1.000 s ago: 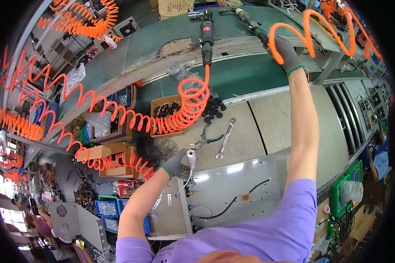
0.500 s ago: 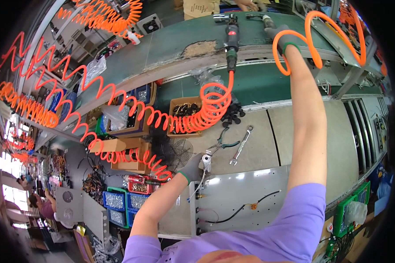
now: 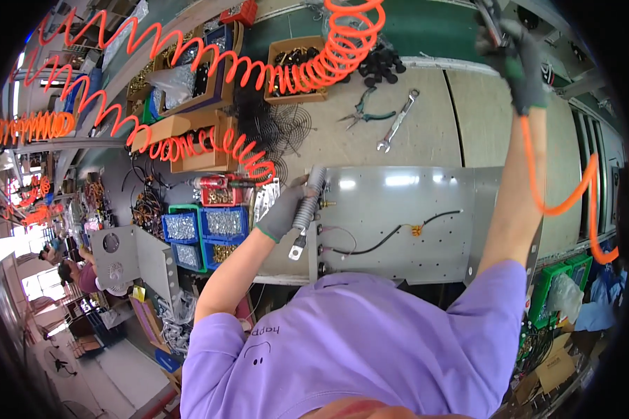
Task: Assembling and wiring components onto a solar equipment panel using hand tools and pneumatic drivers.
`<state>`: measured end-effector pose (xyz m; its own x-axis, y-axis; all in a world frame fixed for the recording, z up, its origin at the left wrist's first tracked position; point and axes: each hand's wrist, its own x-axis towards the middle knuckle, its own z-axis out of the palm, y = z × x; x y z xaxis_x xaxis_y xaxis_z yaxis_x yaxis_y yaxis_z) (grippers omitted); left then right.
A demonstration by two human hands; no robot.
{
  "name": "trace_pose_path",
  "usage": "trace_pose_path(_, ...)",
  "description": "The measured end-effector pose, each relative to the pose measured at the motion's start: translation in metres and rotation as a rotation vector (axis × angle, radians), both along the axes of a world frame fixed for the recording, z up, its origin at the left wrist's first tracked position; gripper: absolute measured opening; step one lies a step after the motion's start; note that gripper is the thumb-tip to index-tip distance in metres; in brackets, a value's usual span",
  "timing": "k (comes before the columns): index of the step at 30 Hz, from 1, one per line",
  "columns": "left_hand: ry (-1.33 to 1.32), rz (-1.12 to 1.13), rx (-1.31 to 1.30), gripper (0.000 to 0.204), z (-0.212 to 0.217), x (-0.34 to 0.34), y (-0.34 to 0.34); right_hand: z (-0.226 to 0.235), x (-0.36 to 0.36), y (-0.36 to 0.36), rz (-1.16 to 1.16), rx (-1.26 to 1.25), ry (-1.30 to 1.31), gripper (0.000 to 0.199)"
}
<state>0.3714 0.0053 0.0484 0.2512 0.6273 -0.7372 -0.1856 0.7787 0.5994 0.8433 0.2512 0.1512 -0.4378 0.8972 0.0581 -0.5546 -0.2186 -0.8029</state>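
My left hand (image 3: pixel 285 211), in a grey glove, grips a grey ribbed cable sleeve (image 3: pixel 309 197) with a metal lug at its lower end, at the left edge of a grey metal panel (image 3: pixel 412 244). A black wire (image 3: pixel 391 235) lies across the panel. My right hand (image 3: pixel 518 64), also gloved, is raised at the upper right and closed around a dark air tool (image 3: pixel 489 19). The tool's orange hose (image 3: pixel 560 204) trails down past my forearm.
A wrench (image 3: pixel 397 130) and green-handled pliers (image 3: pixel 363 115) lie on the bench beyond the panel. Wire fan guards (image 3: pixel 286 127), a cardboard box of parts (image 3: pixel 291 64), black round parts (image 3: pixel 381 64) and blue bins of screws (image 3: pixel 210 227) stand left. An orange coiled hose (image 3: pixel 342 42) hangs overhead.
My right hand has come down and to the right with the air tool and its hose. The left hand stays on the ribbed sleeve at the panel's edge. The view has tilted downward.
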Motion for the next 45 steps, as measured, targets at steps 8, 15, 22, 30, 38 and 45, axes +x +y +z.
trace_pose_path(8,0.148,0.034,0.232,0.063,-0.024,0.011,-0.047,-0.064,-0.161,-0.262,-0.330,-0.321,0.009,0.037)
trace_pose_path(15,0.169,0.021,0.156,0.059,-0.014,0.022,-0.032,-0.165,-0.199,-0.316,-0.094,-0.635,-0.042,0.028)
trace_pose_path(22,-0.239,0.090,0.107,0.040,-0.048,-0.003,-0.014,-0.204,-0.210,-0.338,0.147,-1.016,-0.010,0.024)
trace_pose_path(30,-0.164,-0.136,0.160,0.041,-0.057,-0.010,0.009,-0.232,-0.230,-0.346,0.130,-0.964,0.145,0.023)
trace_pose_path(38,0.602,-0.321,0.831,0.018,-0.077,0.000,0.003,-0.232,-0.245,-0.350,0.049,-0.985,0.354,0.030)
trace_pose_path(45,1.543,-0.034,1.107,0.037,-0.104,0.013,-0.004,-0.219,-0.240,-0.344,0.086,-0.800,0.066,0.028)
